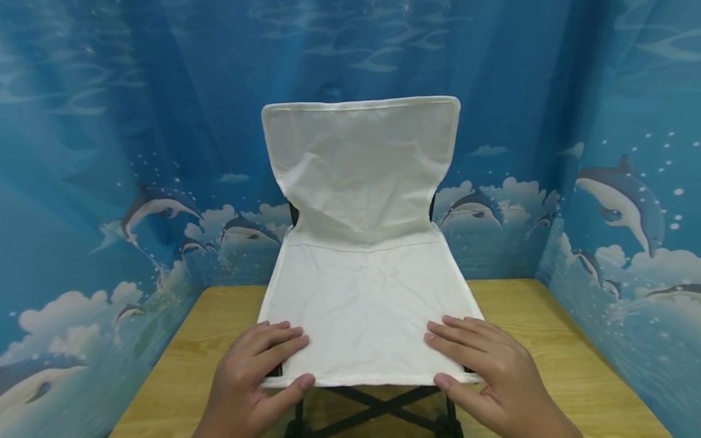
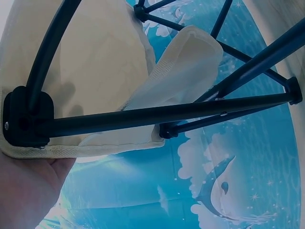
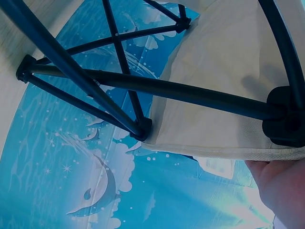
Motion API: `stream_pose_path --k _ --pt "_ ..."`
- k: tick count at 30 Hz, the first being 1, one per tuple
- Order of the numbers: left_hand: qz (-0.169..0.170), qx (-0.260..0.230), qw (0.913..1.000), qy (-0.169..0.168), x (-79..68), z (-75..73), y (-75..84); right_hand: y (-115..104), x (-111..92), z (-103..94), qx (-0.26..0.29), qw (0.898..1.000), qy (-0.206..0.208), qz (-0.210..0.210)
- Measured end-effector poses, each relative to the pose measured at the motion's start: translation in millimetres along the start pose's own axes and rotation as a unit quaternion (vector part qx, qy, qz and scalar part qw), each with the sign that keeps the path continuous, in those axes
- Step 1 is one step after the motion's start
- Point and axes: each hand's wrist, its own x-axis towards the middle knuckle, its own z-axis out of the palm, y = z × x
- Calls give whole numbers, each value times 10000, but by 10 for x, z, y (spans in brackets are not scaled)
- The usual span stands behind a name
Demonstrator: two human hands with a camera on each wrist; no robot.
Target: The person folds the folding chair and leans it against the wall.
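A small folding chair stands on a wooden table [image 1: 553, 340], with a white fabric seat [image 1: 364, 298], a white backrest [image 1: 358, 164] and black crossed legs [image 1: 378, 407]. My left hand [image 1: 282, 360] lies on the seat's front left corner, fingers straight on top and thumb along the front hem. My right hand [image 1: 448, 360] lies the same way on the front right corner. From below, the left wrist view shows the black corner joint [image 2: 24, 117], a frame bar [image 2: 143, 114] and my palm [image 2: 28, 191] under the hem. The right wrist view shows the other joint [image 3: 286, 117] and my palm [image 3: 281, 186].
A blue curtain printed with dolphins and clouds [image 1: 109, 152] closes in the table on the left, back and right. Bare wood shows on both sides of the chair. The table's front edge is out of view below my wrists.
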Motion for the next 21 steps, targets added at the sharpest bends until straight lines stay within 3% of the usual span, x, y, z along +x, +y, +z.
stream_pose_path --k 12,21 --pt "-276 13 9995 -152 6 1 43 21 -12 2 -9 9999 127 -6" --pt "-5 -37 10000 15 14 15 42 4 -11 2 -100 9999 8 42"
